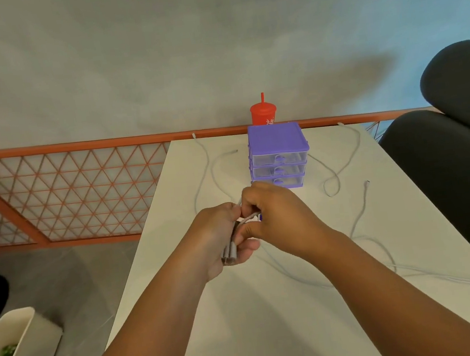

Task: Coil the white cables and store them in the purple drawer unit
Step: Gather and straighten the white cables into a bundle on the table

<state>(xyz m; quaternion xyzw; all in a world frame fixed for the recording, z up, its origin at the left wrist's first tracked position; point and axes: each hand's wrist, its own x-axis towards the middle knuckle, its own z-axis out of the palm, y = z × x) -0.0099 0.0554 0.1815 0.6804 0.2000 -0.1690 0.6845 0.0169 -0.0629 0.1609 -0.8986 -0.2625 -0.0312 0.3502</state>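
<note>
Two-handed hold on cable bundle (230, 251) over table (260, 322): gripped in left hand (221, 234), pinched at top by right hand (275, 215). Just behind: drawer unit (277, 143), loose cables (212, 171) either side.

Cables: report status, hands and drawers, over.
Left hand grips cable bundle, right hand pinches its strand. Drawer unit shut. Other cables loose on table, either side of unit.

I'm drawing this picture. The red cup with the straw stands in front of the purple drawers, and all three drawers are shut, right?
Not quite: in the head view the red cup stands behind the purple drawer unit. All three drawers are shut.
</note>
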